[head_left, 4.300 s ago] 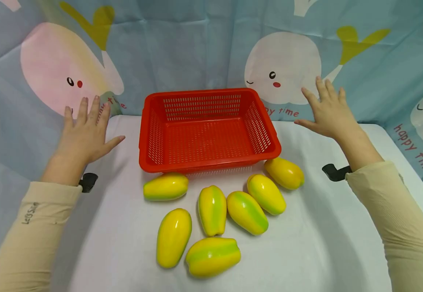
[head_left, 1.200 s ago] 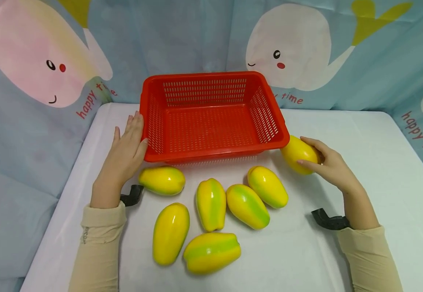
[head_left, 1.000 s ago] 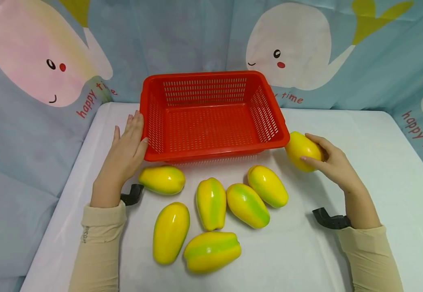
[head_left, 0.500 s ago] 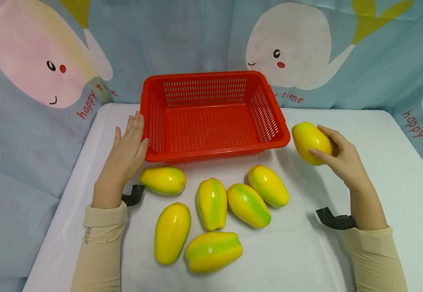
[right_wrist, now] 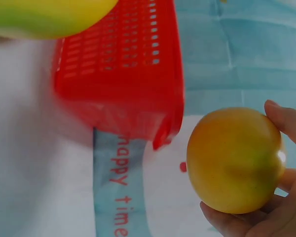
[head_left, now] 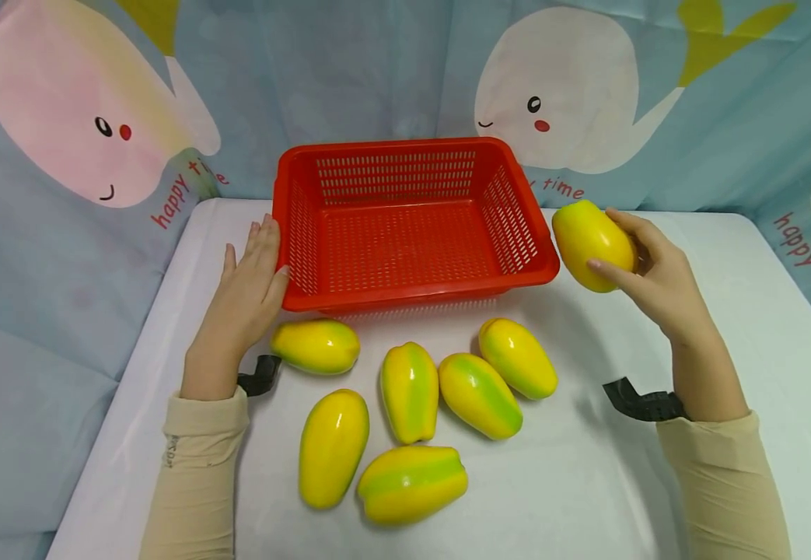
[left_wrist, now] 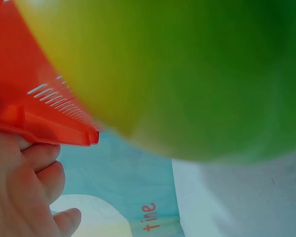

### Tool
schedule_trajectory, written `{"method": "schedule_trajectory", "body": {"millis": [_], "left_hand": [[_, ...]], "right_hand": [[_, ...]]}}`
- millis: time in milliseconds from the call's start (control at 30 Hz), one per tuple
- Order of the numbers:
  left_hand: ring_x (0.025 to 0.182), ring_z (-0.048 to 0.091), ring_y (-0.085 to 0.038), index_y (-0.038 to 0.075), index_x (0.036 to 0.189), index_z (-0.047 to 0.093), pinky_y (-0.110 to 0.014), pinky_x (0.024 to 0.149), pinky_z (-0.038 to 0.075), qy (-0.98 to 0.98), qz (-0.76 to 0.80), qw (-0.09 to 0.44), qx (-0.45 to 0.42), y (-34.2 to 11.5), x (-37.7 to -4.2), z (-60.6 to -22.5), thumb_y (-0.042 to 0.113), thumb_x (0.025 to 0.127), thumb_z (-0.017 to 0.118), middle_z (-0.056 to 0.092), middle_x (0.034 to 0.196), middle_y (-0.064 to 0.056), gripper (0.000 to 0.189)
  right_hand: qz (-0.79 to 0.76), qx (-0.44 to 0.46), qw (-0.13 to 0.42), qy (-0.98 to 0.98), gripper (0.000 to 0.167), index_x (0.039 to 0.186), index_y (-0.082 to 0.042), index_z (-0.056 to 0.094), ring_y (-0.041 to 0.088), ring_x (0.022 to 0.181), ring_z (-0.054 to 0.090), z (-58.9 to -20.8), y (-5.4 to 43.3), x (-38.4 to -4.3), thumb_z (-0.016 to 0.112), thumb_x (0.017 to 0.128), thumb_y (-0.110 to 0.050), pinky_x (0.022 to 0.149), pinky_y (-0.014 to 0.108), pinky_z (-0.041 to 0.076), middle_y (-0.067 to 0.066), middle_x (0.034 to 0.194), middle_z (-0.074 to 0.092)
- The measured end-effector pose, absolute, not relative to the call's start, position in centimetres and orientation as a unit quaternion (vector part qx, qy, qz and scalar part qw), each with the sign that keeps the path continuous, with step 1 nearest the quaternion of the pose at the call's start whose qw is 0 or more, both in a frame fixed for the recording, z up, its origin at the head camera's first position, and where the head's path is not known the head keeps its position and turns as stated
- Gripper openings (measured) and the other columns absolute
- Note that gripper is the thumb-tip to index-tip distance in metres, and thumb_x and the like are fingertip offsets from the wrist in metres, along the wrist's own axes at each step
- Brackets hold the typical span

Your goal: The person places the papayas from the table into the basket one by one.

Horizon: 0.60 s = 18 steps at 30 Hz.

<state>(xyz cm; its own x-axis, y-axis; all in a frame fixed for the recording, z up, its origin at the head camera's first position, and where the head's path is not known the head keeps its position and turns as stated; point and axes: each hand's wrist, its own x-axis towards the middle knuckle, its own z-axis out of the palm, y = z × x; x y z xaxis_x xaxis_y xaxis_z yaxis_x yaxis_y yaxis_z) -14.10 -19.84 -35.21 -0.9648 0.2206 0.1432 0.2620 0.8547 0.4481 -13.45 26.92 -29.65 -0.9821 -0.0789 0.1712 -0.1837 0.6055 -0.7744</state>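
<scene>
My right hand (head_left: 657,280) holds a yellow papaya (head_left: 590,245) in the air beside the basket's right rim, thumb in front and fingers behind. In the right wrist view that papaya (right_wrist: 234,160) is apart from the basket's wall. My left hand (head_left: 240,292) rests along the outside left wall of the red plastic basket (head_left: 415,297), fingers mostly straight and touching the rim. Nothing lies inside the basket. Close to the left wrist sits a yellow-green papaya (head_left: 316,346), which fills much of the left wrist view.
Several more papayas lie before the basket on the white-covered table (head_left: 552,482), among them one papaya (head_left: 412,484) nearest the front and another papaya (head_left: 517,358) at the right. A blue printed curtain (head_left: 377,70) hangs behind the basket.
Both hands came down from spread in the air. The left went to the basket's side; the right took the rightmost papaya and raised it off the table. The basket holds its place lately.
</scene>
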Motion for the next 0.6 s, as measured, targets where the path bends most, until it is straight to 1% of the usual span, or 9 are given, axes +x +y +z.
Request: {"method": "schedule_trajectory", "body": {"millis": [233,433,600], "left_hand": [[0.144,-0.003,-0.021,0.005,0.151,0.002,-0.05,0.112,-0.008,-0.962,-0.239,0.043,-0.125,-19.9,-14.1,-35.2,0.028,0.101,0.028,0.001,0.157,-0.007,0.061],[0.144,-0.003,-0.021,0.005,0.151,0.002,-0.051,0.112,-0.007,-0.962,-0.239,0.043,-0.123,-19.9,-14.1,-35.2,0.027,0.101,0.028,0.001,0.157,-0.006,0.061],[0.144,-0.002,-0.022,0.005,0.151,0.002,-0.051,0.111,-0.007,-0.963,-0.238,0.042,-0.123,-19.8,-14.1,-35.2,0.027,0.101,0.028,0.001,0.157,-0.007,0.061]], "right_hand": [[0.451,0.103,0.057,-0.885,0.062,0.143,-0.013,0.041,0.012,0.104,0.049,-28.6,25.0,-14.2,0.066,0.087,-0.008,0.08,0.009,0.044,0.006,0.133,0.046],[0.452,0.144,0.053,-0.879,0.063,0.143,-0.012,0.041,0.01,0.107,0.049,-28.3,23.4,-14.8,0.067,0.086,-0.006,0.083,0.011,0.044,0.007,0.14,0.044],[0.446,0.158,0.049,-0.88,0.062,0.143,-0.014,0.042,0.011,0.106,0.049,-28.2,22.2,-15.3,0.067,0.086,-0.009,0.086,0.013,0.043,0.007,0.141,0.044]]}}
